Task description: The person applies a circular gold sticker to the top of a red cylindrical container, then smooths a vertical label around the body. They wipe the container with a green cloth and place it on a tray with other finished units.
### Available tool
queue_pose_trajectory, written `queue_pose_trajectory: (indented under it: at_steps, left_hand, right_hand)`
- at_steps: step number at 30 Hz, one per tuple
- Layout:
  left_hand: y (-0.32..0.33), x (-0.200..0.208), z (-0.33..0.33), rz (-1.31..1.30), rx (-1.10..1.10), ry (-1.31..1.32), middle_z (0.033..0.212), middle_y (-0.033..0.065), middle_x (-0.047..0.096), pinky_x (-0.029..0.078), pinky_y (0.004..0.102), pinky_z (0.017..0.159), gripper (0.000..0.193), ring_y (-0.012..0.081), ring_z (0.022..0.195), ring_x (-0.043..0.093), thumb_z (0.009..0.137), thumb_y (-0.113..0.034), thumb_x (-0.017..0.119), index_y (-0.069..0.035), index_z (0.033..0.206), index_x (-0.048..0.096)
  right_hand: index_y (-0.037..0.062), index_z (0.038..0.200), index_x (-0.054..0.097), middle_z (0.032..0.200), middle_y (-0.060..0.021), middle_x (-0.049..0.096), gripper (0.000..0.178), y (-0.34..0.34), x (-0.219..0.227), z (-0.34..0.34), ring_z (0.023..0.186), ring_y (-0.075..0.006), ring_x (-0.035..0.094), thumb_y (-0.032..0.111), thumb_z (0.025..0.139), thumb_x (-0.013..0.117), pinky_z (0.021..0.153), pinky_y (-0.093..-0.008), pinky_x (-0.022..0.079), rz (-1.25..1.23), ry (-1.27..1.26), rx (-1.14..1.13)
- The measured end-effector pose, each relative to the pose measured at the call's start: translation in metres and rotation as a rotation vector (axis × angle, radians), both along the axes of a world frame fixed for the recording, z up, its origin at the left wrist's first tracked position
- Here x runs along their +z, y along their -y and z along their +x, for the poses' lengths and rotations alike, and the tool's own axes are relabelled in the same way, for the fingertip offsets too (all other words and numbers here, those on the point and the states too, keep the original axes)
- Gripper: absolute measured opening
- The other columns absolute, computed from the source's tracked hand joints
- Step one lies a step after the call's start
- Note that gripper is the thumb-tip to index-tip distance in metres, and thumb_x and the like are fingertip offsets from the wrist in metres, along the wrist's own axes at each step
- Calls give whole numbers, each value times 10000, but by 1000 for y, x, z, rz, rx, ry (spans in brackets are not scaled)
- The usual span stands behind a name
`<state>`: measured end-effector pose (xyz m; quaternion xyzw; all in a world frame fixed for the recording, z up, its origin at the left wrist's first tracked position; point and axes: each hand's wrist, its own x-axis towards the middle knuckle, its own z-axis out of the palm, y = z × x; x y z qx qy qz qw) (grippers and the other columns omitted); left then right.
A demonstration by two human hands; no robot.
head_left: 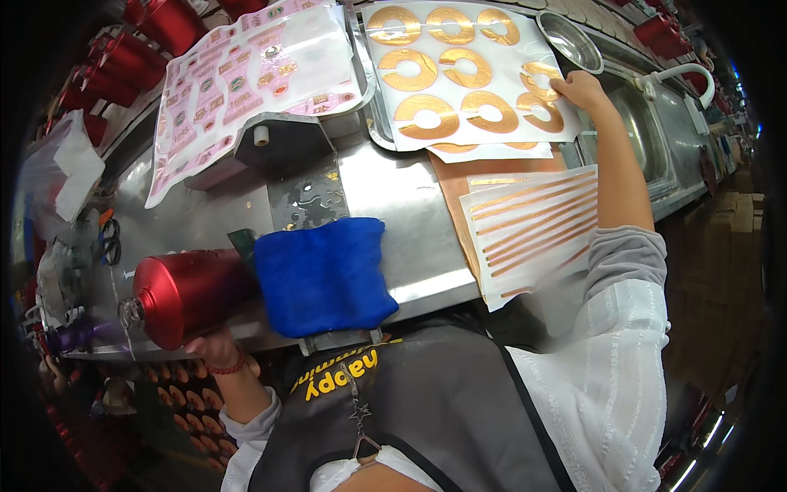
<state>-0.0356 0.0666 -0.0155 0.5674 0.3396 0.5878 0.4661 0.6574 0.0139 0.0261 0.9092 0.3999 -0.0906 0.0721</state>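
Note:
My left hand (pixel 217 348) grips a shiny red metallic bottle (pixel 193 291) from below at the near edge of the steel counter. The bottle lies on its side with its narrow neck to the left. At the far right, my right hand (pixel 584 90) has its thumb and fingers closed at the edge of a gold open-ring decal (pixel 538 79) on a white sheet (pixel 453 86). Several more such gold decals lie in rows on that sheet, which rests on a metal tray (pixel 379 123). Beside the bottle sits a folded blue cloth (pixel 324 277) on a support.
A pink-and-white printed sheet (pixel 246 98) lies over a dark angled stand (pixel 283 149) at the back left. Sheets of gold strips (pixel 537 225) sit on a brown board (pixel 453 197). A steel bowl (pixel 570 41) and sink (pixel 635 123) stand right. More red bottles (pixel 123 66) fill the far left.

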Motion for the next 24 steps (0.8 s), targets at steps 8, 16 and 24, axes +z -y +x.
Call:
queue_pose_trajectory:
  at_steps: [8,16,24]
  left_hand:
    - [2,-22,-33,-23,-25,-49,1580,156,315,391,533,1142,1165,350,1424,374,749,-803,629,-113,1581,194]
    - [-19,77,1,73,-181,-14,1489,170,441,372,434,1151,1155,275,1377,452,768,-776,656,16,1523,284]
    - [-21,81,-14,161,-269,-222,1388,119,510,411,352,1082,899,189,1255,531,836,-561,759,11,1441,421]
  right_hand:
    - [4,905,709,790,-143,700,317,-34,61,-46,739,-287,659,314,900,641,730,-401,511,267,-23,316]
    - [7,854,691,649,-96,606,496,-66,-46,24,629,-226,607,491,933,619,616,-390,480,429,-203,200]
    - [-39,784,615,649,-63,535,391,-82,-20,-52,599,-153,515,305,970,620,563,-353,405,507,-270,281]
